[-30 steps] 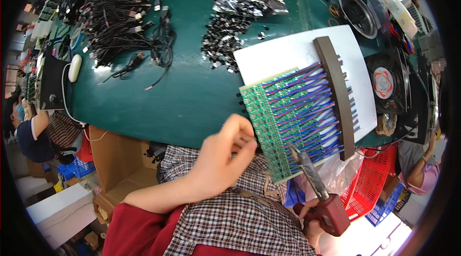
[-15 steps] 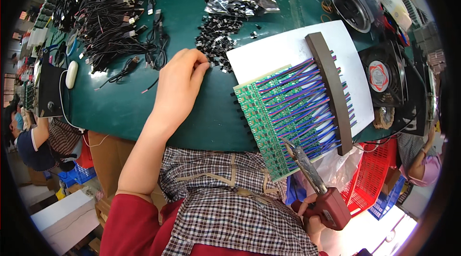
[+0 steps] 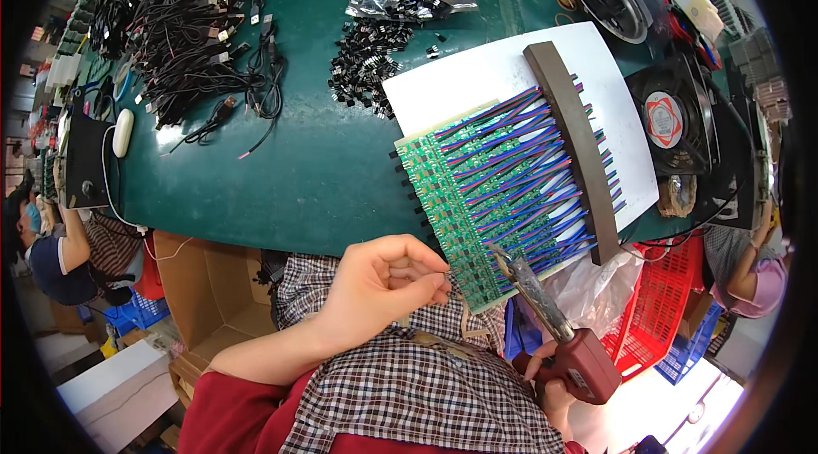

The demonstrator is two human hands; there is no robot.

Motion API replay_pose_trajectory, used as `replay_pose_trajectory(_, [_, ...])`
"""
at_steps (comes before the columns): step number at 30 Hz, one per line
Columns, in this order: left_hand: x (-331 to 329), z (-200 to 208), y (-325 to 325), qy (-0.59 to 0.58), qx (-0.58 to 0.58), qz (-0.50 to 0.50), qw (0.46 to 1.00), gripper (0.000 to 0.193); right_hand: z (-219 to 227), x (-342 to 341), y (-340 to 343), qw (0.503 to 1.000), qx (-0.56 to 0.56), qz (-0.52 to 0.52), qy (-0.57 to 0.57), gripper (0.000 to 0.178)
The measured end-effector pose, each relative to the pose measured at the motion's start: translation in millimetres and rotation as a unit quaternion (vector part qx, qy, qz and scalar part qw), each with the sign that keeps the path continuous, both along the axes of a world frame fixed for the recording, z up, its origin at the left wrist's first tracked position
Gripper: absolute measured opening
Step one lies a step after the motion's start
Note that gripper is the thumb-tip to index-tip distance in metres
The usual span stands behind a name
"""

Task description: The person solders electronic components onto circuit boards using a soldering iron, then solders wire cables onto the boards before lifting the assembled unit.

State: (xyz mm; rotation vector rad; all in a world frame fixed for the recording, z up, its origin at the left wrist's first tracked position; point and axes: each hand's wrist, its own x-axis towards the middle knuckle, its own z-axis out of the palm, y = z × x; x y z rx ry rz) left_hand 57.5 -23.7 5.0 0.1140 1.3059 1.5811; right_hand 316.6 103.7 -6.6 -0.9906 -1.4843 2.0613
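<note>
Back from the pile of small black parts [image 3: 368, 62] up the green worktop [image 3: 298, 173], the left hand [image 3: 383, 284] now sits pinched shut at the near edge of the green circuit board [image 3: 464, 215]; whatever it pinches is too small to tell. Right hand [image 3: 550, 382], partly cut off by the checked shirt, grips the red soldering iron [image 3: 562, 335], tip touching the board.

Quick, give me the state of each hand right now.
Left hand: fingers curled together near the green circuit board strip; whether it pinches anything cannot be told.
Right hand: closed on the red soldering iron.
</note>
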Motion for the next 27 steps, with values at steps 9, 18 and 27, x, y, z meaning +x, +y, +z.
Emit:
replay_pose_trajectory(9, [7,-1,14,0.093,-0.05,0.02,0.994,0.025,1,10,9,0.99,0.031,0.119,-0.07,0.071])
replay_pose_trajectory(18, [8,-6,16,0.137,-0.062,0.021,0.988,0.023,0,-4,7,0.989,0.068,0.108,-0.077,0.052])
replay_pose_trajectory(27, [7,-5,18,0.139,-0.069,0.021,0.988,0.022,-12,5,11,0.967,0.167,0.165,-0.097,0.052])
